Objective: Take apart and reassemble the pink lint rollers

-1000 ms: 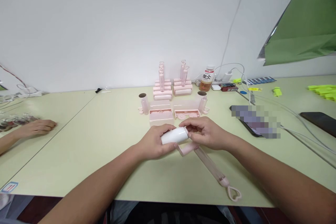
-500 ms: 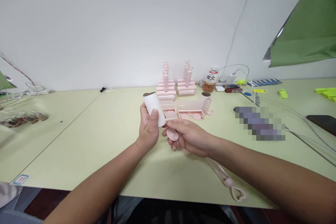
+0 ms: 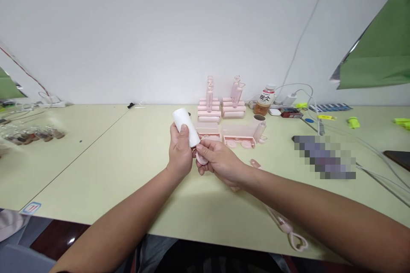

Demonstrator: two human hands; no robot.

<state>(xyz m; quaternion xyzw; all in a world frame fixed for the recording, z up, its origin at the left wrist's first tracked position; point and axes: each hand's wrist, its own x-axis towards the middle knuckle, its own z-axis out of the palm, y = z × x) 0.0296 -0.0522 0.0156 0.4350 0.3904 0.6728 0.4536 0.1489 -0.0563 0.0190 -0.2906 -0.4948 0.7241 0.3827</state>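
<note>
My left hand [image 3: 181, 151] is wrapped round a white paper roll [image 3: 186, 128], its thumb lying along the near side. The roll leans, upper end to the left and lower end toward my right hand. At that lower end, my right hand [image 3: 218, 158] pinches a small round pink disc [image 3: 201, 158]. The disc is close under the roll; fingers hide whether the two touch. Below my right forearm lies a clear and pink stick with a heart-shaped loop [image 3: 298, 242], partly covered by the arm. A small pink piece [image 3: 255, 163] shows just beyond the forearm.
Pink cases [image 3: 209, 115] stand in two stacks by the wall, with clear tubes upright on them. Open pink boxes [image 3: 238, 141] lie in front. A drink bottle [image 3: 264, 100], cables, a blurred-out item [image 3: 323, 157] and yellow pieces [image 3: 353, 122] are right; wrapped small items [image 3: 35, 134] are left.
My right hand has brought the pink disc up and left to the roll's lower end. The roll has turned so its upper opening no longer shows. The view has shifted slightly left.
</note>
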